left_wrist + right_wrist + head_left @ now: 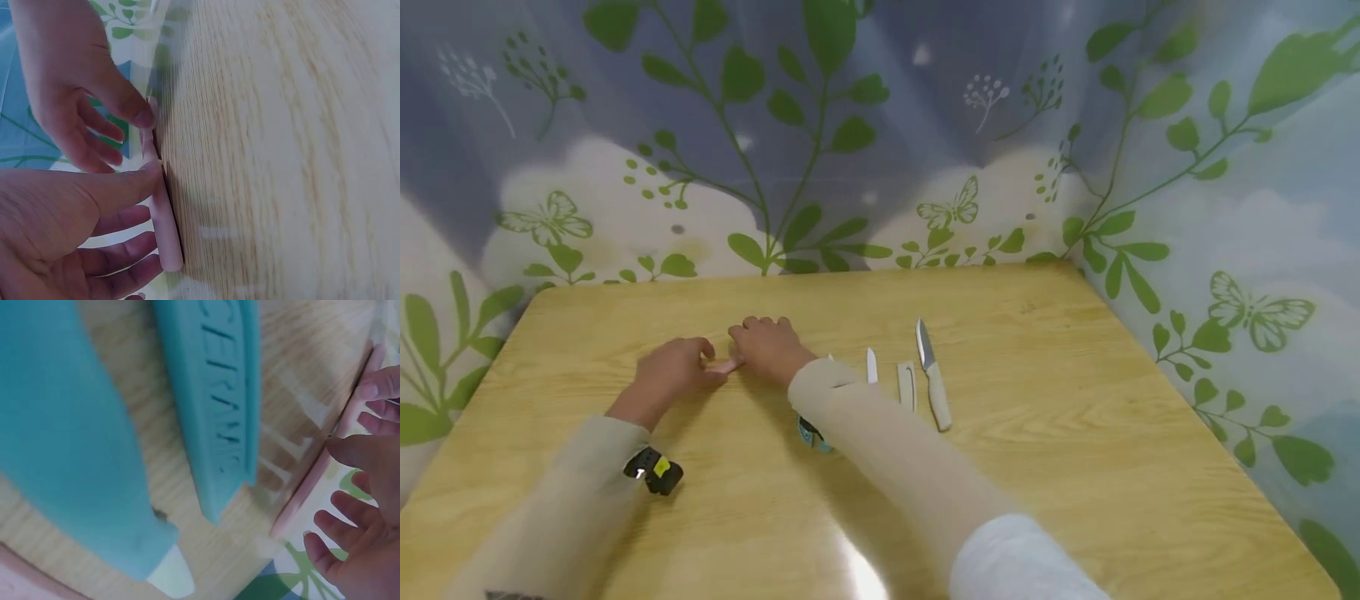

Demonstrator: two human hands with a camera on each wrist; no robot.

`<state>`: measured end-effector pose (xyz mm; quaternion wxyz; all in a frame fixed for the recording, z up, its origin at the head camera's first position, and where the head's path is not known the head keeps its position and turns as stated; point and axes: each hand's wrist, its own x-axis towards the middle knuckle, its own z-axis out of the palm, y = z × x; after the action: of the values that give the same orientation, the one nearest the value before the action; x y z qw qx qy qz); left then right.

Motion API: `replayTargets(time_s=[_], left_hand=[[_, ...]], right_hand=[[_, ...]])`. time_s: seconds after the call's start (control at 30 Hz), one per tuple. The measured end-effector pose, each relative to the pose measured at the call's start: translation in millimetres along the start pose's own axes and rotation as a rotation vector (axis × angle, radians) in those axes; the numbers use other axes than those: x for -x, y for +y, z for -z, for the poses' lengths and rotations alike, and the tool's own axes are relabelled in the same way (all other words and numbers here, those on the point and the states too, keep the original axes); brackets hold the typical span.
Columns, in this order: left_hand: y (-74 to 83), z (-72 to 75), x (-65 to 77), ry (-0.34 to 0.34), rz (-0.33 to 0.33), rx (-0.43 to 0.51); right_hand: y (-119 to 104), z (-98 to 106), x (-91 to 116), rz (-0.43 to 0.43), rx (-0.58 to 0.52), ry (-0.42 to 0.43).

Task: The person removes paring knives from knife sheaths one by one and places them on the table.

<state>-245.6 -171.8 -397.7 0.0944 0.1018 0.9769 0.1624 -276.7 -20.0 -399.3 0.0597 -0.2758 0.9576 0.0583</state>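
Near the back left of the table, both hands hold a slim pink knife, seen edge-on, with no bare blade showing. My left hand pinches the handle part between thumb and fingers. My right hand pinches the narrower end, its thumb on the near side. In the right wrist view, the teal sheath marked CERAMIC lies beside a teal handle with a white tip at its end. The right sleeve partly hides the teal pieces in the head view.
Right of the right forearm lie a white blade, a pale sheath and a larger knife with a beige handle and grey blade. Another pink piece shows at the right wrist view's corner. Leaf-patterned walls border the wooden table.
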Motion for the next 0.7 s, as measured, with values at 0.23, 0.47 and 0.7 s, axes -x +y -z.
replayTargets(time_s=[0.23, 0.47, 0.7], left_hand=[[2.7, -8.2, -2.7, 0.008, -0.017, -0.018], [7.4, -7.3, -4.3, 0.002, -0.017, -0.005], [6.8, -6.2, -2.7, 0.002, -0.017, 0.003]], right_hand=[[-0.3, -10.3, -1.5, -0.020, 0.001, -0.063], [-0.6, -11.6, -5.1, 0.010, 0.029, -0.041], [-0.5, -7.0, -0.7, 0.019, 0.005, 0.021]])
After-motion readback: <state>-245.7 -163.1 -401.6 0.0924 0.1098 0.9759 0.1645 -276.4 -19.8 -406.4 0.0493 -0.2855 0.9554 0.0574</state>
